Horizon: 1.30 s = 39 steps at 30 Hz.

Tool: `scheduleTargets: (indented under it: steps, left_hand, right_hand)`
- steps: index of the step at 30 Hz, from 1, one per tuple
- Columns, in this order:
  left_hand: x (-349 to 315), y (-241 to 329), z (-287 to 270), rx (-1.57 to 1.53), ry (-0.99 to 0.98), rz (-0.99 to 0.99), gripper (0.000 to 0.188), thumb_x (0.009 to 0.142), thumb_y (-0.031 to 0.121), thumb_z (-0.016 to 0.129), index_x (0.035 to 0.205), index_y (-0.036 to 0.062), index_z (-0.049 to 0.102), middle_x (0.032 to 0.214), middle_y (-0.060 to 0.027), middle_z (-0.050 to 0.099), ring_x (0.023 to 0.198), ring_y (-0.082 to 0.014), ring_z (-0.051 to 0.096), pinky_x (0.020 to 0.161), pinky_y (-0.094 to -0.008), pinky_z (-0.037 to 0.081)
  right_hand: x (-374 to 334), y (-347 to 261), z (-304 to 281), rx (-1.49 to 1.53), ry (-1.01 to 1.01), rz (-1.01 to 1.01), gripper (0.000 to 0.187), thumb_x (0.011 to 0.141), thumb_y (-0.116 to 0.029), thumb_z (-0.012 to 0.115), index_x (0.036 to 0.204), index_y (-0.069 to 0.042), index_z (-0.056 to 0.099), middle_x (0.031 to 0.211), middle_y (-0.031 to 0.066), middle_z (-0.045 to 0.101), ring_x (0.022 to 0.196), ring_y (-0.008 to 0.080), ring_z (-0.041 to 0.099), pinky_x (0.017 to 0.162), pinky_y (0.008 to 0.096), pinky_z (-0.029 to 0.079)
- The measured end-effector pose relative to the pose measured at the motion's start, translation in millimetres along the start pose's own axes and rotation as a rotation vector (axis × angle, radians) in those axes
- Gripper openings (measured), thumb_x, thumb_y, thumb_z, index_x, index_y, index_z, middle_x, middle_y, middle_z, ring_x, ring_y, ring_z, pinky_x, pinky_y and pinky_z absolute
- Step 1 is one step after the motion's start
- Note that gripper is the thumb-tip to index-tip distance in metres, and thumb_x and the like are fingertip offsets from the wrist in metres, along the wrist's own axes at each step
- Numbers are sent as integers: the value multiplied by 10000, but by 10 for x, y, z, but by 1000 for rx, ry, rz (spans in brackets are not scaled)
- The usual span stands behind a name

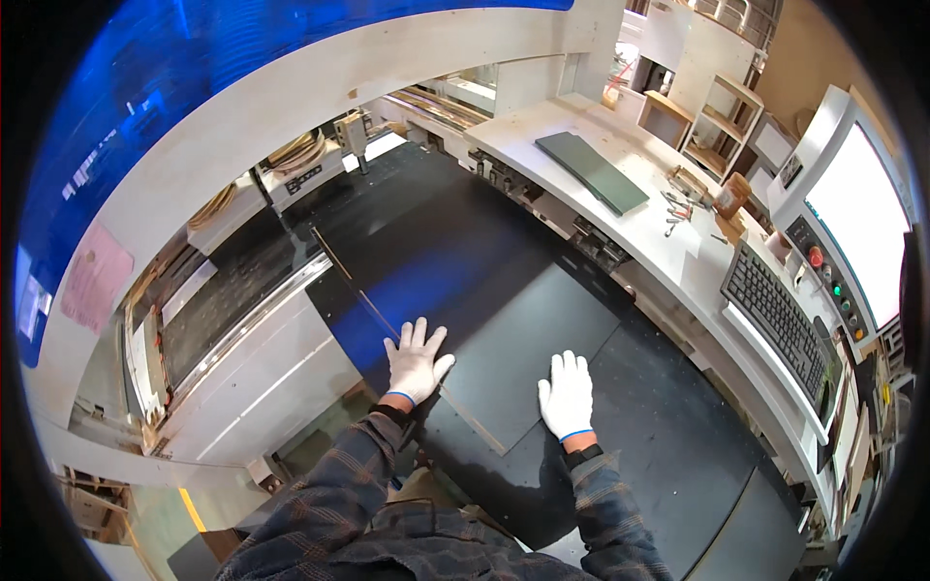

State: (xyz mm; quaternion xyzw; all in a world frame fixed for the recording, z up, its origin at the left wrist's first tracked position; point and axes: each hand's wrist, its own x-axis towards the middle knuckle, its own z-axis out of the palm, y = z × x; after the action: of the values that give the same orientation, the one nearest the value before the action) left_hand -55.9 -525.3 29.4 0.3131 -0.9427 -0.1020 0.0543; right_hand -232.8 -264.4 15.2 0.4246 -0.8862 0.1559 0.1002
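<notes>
A dark grey flat board [499,353] lies on the black machine table [668,450] in front of me. My left hand [417,363], in a white glove, rests on the board near its left edge, fingers spread. Over the board's near right edge lies my right hand [567,397], gloved too, with its fingers stretched out side by side and its thumb slightly apart. Neither hand grips anything. A thin light-brown strip shows along the board's left edge, partly covered by my left hand.
On the right, a white counter [591,121] carries a green-grey panel [591,172], small tools [678,208] and a brown jar [731,194]. Beyond them are a keyboard [775,315], coloured buttons [838,290] and a screen [862,218]. A blue-windowed machine hood [174,107] arches overhead at left.
</notes>
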Motion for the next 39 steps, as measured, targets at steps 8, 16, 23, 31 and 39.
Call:
scheduleTargets:
  steps: [8, 16, 23, 31, 39]
  left_hand:
    - [423, 340, 179, -170, 60, -269, 553, 930, 490, 638, 1447, 296, 612, 1650, -78, 394, 1542, -348, 297, 1212, -718, 144]
    - [853, -122, 176, -232, 265, -308, 422, 905, 456, 672, 1263, 244, 738, 1522, -46, 556, 1483, -319, 397, 1193, -724, 176]
    - [1111, -477, 41, -272, 319, -302, 353, 882, 420, 736, 1169, 216, 768, 1455, -34, 618, 1441, -331, 449, 1176, -737, 221]
    - [1210, -574, 57, -323, 397, -281, 287, 883, 374, 741, 1113, 209, 789, 1352, -1, 688, 1387, -295, 524, 1182, -722, 211]
    - [1174, -712, 116, -349, 627, -234, 186, 869, 356, 728, 922, 182, 767, 1168, 5, 733, 1206, -247, 595, 1056, -658, 323]
  right_hand:
    - [118, 266, 209, 4, 33, 39, 558, 883, -194, 693, 1380, 21, 559, 1455, 263, 525, 1360, 473, 465, 1152, 529, 382]
    - [511, -102, 463, 45, 5, 71, 560, 906, -145, 657, 1431, 14, 542, 1517, 253, 495, 1427, 469, 423, 1204, 532, 328]
    - [814, -357, 668, 33, 5, 40, 564, 926, -120, 629, 1463, 11, 515, 1535, 249, 483, 1445, 468, 407, 1215, 538, 304]
    - [736, -381, 602, -1, 55, 198, 589, 950, -173, 647, 1483, 15, 480, 1489, 268, 520, 1376, 451, 480, 1182, 518, 361]
    - [16, -853, 200, 1032, -85, 750, 676, 1034, -144, 557, 1614, 8, 245, 1432, 224, 588, 833, 152, 668, 748, 271, 572]
